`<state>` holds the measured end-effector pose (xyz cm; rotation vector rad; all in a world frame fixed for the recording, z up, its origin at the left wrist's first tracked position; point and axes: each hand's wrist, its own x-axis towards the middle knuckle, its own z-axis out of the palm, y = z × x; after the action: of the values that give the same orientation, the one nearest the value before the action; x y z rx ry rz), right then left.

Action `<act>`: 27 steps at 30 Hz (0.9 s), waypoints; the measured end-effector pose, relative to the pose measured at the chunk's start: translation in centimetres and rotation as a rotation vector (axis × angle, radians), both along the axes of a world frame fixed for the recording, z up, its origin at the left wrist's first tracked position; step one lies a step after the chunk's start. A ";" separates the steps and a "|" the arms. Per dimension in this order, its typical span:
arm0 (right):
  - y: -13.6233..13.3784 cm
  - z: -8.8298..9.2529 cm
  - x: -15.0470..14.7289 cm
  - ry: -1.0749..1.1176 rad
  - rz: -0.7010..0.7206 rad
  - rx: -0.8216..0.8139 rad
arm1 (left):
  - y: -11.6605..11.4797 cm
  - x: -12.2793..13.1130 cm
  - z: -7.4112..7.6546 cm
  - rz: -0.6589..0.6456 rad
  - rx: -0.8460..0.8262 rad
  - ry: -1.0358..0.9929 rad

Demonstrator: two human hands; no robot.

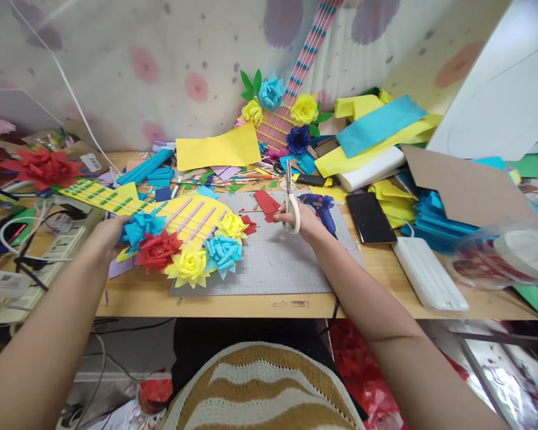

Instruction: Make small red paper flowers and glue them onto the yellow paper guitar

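Note:
My left hand [108, 234] is closed at the edge of a yellow paper guitar [183, 216], its fingertips partly hidden behind a blue paper flower. Red, yellow and blue paper flowers [189, 263] line the guitar's near side. A larger red flower [45, 167] sits at the end of its neck. My right hand [303, 221] has white-handled scissors [291, 206] in it, blades pointing away from me. Its fingertips reach a red paper strip [266, 203]; whether they pinch it, I cannot tell. Behind that hand lies a blue glue gun [319, 206] on the grey cutting mat [269, 269].
A pink paper guitar [305, 65] leans against the curtain. Yellow and blue paper sheets [381, 126] pile up at back right. A black phone [371, 218] and a white power strip [430, 272] lie to the right. Cables and another power strip [67, 248] crowd the left.

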<state>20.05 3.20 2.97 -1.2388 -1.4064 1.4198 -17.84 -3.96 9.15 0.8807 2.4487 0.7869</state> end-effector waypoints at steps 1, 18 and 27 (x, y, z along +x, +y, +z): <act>0.0 0.1 0.0 -0.002 -0.003 -0.001 | -0.3 0.3 -0.2 0.063 0.068 -0.153; 0.4 -0.3 0.0 -0.143 -0.177 0.082 | 4.5 12.9 5.8 -0.726 -0.249 0.831; 0.7 -1.5 0.1 -0.171 -0.205 0.162 | 10.1 21.5 0.1 -1.254 -0.560 0.614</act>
<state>20.20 3.93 1.51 -1.3802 -1.4319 1.0613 3.64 6.09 9.28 2.1792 1.7047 -0.6474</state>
